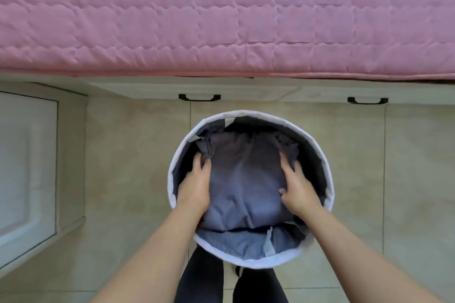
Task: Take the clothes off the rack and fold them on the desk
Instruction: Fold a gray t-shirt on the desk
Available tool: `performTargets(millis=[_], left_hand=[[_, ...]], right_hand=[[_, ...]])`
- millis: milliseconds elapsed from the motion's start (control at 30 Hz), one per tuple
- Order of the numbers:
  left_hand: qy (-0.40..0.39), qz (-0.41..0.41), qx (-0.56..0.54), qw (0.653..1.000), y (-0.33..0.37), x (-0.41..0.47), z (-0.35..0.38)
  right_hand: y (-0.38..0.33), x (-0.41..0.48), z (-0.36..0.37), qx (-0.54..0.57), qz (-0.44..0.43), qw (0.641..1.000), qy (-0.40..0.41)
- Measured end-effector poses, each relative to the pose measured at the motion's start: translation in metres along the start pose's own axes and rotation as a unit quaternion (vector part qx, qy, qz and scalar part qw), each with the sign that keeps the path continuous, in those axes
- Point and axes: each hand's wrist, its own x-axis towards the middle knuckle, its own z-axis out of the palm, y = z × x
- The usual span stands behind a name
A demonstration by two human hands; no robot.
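Observation:
A round fabric laundry basket (248,113) with a pale rim stands on the tiled floor right in front of me. Inside it lies a folded grey-blue garment (246,179). My left hand (195,186) lies on the garment's left side with its fingers spread and lightly bent on the cloth. On the garment's right side my right hand (296,186) presses down, its thumb tucked against the fabric. Both hands are down inside the basket. No rack or desk is in view.
A bed with a pink quilted cover (221,15) fills the top of the view, with drawer handles (199,97) below its edge. A white cabinet door (27,167) is at the left. My dark-trousered legs (229,283) stand just behind the basket.

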Motion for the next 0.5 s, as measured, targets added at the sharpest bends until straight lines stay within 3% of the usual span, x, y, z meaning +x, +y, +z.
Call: performTargets(millis=[133,267,433,500], left_hand=[[-0.007,-0.038,-0.017,0.999,-0.012,0.054,0.045],[-0.041,-0.056,-0.011,0.998,-0.022,0.088,0.069],[-0.057,-0.086,0.076,0.992,-0.015,0.106,0.082],[-0.061,-0.084,0.088,0.991,-0.012,0.107,0.077]], right_hand=[[0.021,0.041,0.034,0.043,0.041,0.998,0.003],[0.024,0.068,0.059,-0.001,0.066,0.998,0.012],[0.024,0.088,0.067,-0.105,0.0,0.994,-0.007],[0.027,0.089,0.065,-0.089,-0.014,0.996,0.017]])
